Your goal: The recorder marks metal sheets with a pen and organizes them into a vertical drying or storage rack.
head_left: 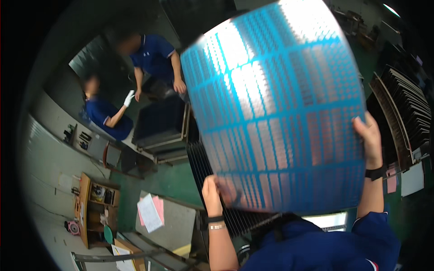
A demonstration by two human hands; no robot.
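I hold up a large, thin, shiny panel, which looks like a sheet of circuit boards, with a blue grid over silvery and coppery blocks. It stands tilted in front of me and looks curved in this view. My left hand is closed on its lower left edge, with a dark band and a bracelet on the wrist. Higher up, my right hand grips the right edge, its thumb on the front face and its other fingers partly hidden. A slotted black rack is partly covered by the panel and my left hand.
Another rack of upright sheets stands at right. Papers lie on a grey table at lower left, near a wooden shelf unit. Two people in blue shirts are beside a dark stack at far left; one wears a white glove.
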